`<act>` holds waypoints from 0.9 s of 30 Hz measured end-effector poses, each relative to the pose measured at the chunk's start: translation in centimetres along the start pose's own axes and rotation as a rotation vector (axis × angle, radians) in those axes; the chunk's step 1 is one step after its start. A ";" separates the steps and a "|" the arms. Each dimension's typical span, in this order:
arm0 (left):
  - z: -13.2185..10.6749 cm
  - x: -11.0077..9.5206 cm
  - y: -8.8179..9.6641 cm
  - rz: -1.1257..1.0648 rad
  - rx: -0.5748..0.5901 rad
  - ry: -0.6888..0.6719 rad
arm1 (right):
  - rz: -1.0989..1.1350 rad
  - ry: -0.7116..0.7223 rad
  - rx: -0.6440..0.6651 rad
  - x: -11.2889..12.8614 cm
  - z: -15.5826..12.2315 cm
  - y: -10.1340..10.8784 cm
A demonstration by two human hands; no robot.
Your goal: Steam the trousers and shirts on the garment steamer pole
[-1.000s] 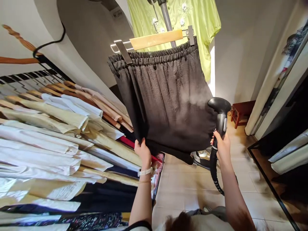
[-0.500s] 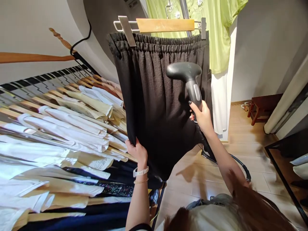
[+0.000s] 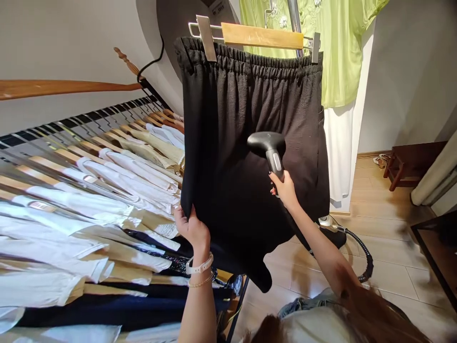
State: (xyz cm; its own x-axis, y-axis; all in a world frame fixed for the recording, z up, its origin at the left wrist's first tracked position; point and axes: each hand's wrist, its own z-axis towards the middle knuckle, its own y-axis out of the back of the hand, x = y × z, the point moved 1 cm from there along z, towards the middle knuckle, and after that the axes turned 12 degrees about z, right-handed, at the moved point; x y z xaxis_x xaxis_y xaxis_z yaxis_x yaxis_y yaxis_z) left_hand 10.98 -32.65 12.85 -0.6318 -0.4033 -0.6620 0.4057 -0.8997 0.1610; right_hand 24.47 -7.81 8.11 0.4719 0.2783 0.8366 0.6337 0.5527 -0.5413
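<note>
Black pants (image 3: 228, 181) with a gathered elastic waistband hang from a wooden clip hanger (image 3: 262, 36), a metal clip at each end. My left hand (image 3: 193, 232) is closed on the left side edge of the fabric and draws it outward. In my right hand (image 3: 284, 189) is the handle of a dark garment steamer (image 3: 267, 143). Its head lies over the middle of the pants; whether it touches the cloth I cannot tell. The lower part of the pants bunches and hangs in a point below.
To the left, a rack holds many light garments (image 3: 117, 176) on wooden hangers. Behind the pants hang a green top (image 3: 342, 62) and a white garment (image 3: 339, 152). The steamer's base (image 3: 330, 228) and ribbed hose (image 3: 364, 252) rest on the floor near a wooden stool (image 3: 410, 164).
The steamer has moved down the pants, from below the waistband to about mid-height. My left hand keeps its hold on the side edge, slightly lower. The view has shifted left.
</note>
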 end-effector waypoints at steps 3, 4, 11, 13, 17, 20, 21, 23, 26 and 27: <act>0.1 -0.2 0.4 -0.021 0.025 -0.005 | 0.036 -0.003 0.001 0.4 0.2 -0.6; 0.2 -0.3 0.4 -0.025 0.036 -0.008 | 0.046 0.020 0.009 1.1 0.7 -1.0; 0.3 -0.6 1.0 -0.022 0.114 -0.016 | 0.005 0.259 0.014 7.1 5.5 -3.4; 0.3 -0.6 1.2 -0.014 0.119 -0.018 | -0.048 0.275 -0.001 7.3 5.6 -3.5; 0.3 -0.5 1.3 -0.024 0.149 0.003 | -0.164 0.253 -0.020 5.7 4.3 -2.9; 0.3 -0.2 1.3 -0.058 0.190 0.038 | -0.202 0.213 -0.003 4.0 2.9 -2.5; 0.3 0.0 1.3 -0.066 0.209 0.052 | -0.213 0.194 0.005 3.4 2.5 -2.3; 0.3 0.2 1.3 -0.073 0.237 0.074 | -0.231 0.147 0.020 2.1 1.8 -2.2; 0.4 0.3 1.4 -0.051 0.241 0.077 | -0.226 0.074 0.045 -0.5 0.6 -1.9; 0.5 0.3 1.5 -0.043 0.235 0.077 | -0.214 0.053 0.052 -1.5 0.1 -1.9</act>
State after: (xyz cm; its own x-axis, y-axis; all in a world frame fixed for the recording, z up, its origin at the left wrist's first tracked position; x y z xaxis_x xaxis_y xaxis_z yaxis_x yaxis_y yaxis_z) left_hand 11.11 -34.17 13.26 -0.5892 -0.3578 -0.7244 0.2086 -0.9336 0.2915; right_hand 22.46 -9.19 7.86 0.3629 0.1096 0.9254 0.6911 0.6345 -0.3461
